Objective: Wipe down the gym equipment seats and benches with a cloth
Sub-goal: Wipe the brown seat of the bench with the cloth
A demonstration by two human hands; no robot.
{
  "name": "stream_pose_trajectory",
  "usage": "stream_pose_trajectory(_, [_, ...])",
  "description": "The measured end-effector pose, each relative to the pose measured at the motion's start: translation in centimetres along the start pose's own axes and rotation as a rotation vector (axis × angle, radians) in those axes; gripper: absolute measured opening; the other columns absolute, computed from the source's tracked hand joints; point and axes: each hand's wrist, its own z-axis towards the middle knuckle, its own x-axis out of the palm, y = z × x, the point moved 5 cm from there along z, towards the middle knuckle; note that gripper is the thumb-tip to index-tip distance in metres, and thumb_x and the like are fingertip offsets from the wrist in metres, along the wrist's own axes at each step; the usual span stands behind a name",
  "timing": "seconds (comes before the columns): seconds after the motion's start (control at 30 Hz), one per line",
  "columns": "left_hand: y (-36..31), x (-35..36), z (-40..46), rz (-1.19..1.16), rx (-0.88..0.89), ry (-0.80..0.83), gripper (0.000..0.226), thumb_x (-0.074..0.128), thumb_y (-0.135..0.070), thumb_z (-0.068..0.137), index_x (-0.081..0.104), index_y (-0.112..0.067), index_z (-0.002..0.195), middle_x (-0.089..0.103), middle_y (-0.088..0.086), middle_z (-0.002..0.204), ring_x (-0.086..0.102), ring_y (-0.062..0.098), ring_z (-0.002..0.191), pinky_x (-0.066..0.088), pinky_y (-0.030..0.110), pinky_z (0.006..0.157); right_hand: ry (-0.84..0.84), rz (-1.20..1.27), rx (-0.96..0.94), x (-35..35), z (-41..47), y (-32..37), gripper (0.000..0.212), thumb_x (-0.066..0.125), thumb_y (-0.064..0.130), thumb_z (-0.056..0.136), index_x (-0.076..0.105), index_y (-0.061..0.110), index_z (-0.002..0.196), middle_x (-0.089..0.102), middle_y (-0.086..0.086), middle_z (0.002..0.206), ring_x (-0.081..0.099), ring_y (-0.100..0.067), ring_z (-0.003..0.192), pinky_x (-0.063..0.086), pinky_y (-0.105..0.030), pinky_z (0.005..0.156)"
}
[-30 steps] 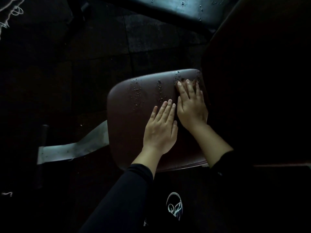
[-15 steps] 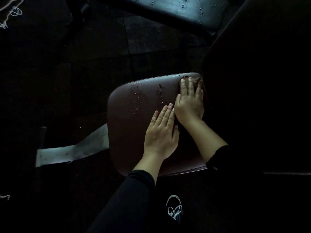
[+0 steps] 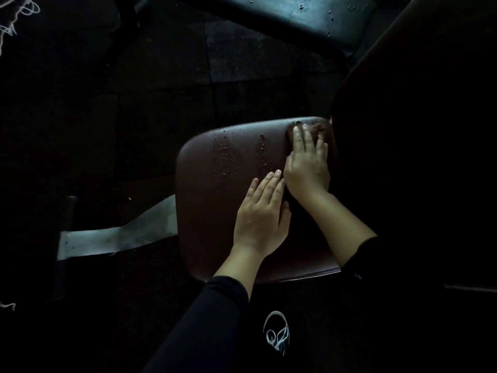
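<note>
Both hands lie flat with straight fingers on the brown seat (image 3: 215, 200), the right hand (image 3: 306, 168) pressing a dark cloth (image 3: 320, 129) at the far corner, the left hand (image 3: 261, 216) steadying; sweep leftward through the droplets (image 3: 224, 154) next.

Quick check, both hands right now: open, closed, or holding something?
Left hand: open, fingers straight, flat on the brown seat.
Right hand: open, straight fingers pressing a dark cloth at the seat's far right corner.
</note>
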Motion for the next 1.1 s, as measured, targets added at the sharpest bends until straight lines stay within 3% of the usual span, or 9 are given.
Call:
stream_pose_trajectory(0.17, [0.4,-2.0,-0.8,-0.097,0.014,-0.113,0.037,0.045,-0.019,0.094,0.061,-0.005,0.125,0.055,0.005,0.138,0.049,0.017,0.130,0.032,0.041,0.114,0.040,0.076,-0.118,-0.7,3.8,0.2,0.053,0.039,0.019,0.093,0.030,0.022,0.146,0.020,0.000,0.157,0.005,-0.024,0.146,0.006,-0.039,0.118])
stream_pose_trajectory(0.27, [3.6,-3.9,-2.0,-0.043,-0.142,-0.167,0.042,0.044,-0.024,0.093,0.055,-0.009,0.131,0.048,0.003,0.144,0.042,0.017,0.135,0.027,0.044,0.116,0.069,0.090,0.018,-1.3,6.8,-0.1,0.053,0.038,0.022,0.095,0.028,0.019,0.147,0.012,-0.002,0.159,0.003,-0.021,0.147,0.004,-0.038,0.118])
stream_pose_trajectory(0.43, [11.6,-6.2,-3.7,0.026,-0.591,-0.106,0.066,0.027,-0.047,0.094,0.024,-0.014,0.151,0.014,0.004,0.161,0.009,0.017,0.148,0.006,0.040,0.120,0.009,0.126,0.030,-1.0,5.0,0.0,0.053,0.036,0.021,0.095,0.027,0.017,0.148,0.020,-0.003,0.157,0.008,-0.020,0.146,0.004,-0.036,0.119])
stream_pose_trajectory(0.53, [12.7,-5.7,-4.0,-0.105,-0.686,-0.029,0.068,0.025,-0.053,0.097,0.005,-0.023,0.154,0.003,-0.002,0.162,0.009,0.019,0.148,0.020,0.043,0.117,0.004,0.174,-0.091,-1.3,1.7,0.2,0.052,0.043,0.018,0.093,0.035,0.023,0.144,0.024,0.003,0.155,0.014,-0.018,0.144,0.013,-0.037,0.118])
stream_pose_trajectory(0.6, [12.5,-5.5,-3.9,-0.186,-0.691,-0.036,0.065,0.030,-0.047,0.100,0.001,-0.025,0.154,0.004,-0.004,0.162,0.016,0.016,0.146,0.029,0.039,0.111,0.025,0.187,-0.156,-1.7,1.0,0.0,0.051,0.045,0.019,0.091,0.040,0.026,0.141,0.027,0.005,0.153,0.018,-0.016,0.142,0.017,-0.036,0.117])
stream_pose_trajectory(0.67, [12.4,-5.7,-3.8,-0.222,-0.673,-0.063,0.063,0.030,-0.044,0.101,0.002,-0.025,0.154,0.006,-0.005,0.162,0.018,0.013,0.145,0.027,0.030,0.105,0.060,0.161,-0.146,-1.8,1.7,-0.3,0.050,0.045,0.026,0.092,0.038,0.030,0.141,0.025,0.008,0.152,0.019,-0.016,0.141,0.021,-0.038,0.115])
stream_pose_trajectory(0.77, [12.5,-5.7,-3.8,-0.262,-0.662,-0.074,0.062,0.030,-0.042,0.101,0.003,-0.025,0.154,0.006,-0.005,0.162,0.018,0.012,0.145,0.023,0.024,0.099,0.079,0.060,-0.105,-1.0,3.5,0.5,0.052,0.039,0.043,0.096,0.030,0.031,0.146,0.020,0.008,0.155,0.011,-0.015,0.145,0.012,-0.038,0.118])
stream_pose_trajectory(0.9, [12.6,-5.4,-3.8,-0.282,-0.651,-0.084,0.060,0.028,-0.041,0.102,0.001,-0.028,0.154,0.005,-0.004,0.162,0.019,0.014,0.145,0.023,0.025,0.100,0.097,0.025,-0.113,0.7,4.2,4.2,0.052,0.028,0.043,0.100,0.025,0.026,0.148,0.019,0.002,0.157,0.005,-0.016,0.146,0.001,-0.035,0.119])
stream_pose_trajectory(1.1, [12.9,-5.5,-4.0,-0.313,-0.662,-0.079,0.060,0.027,-0.043,0.101,0.001,-0.030,0.154,0.008,-0.001,0.161,0.024,0.016,0.144,0.033,0.035,0.106,0.139,0.005,-0.406,2.0,-2.9,6.9,0.049,0.028,0.036,0.101,0.025,0.024,0.149,0.019,0.003,0.157,0.002,-0.013,0.147,-0.003,-0.029,0.118])
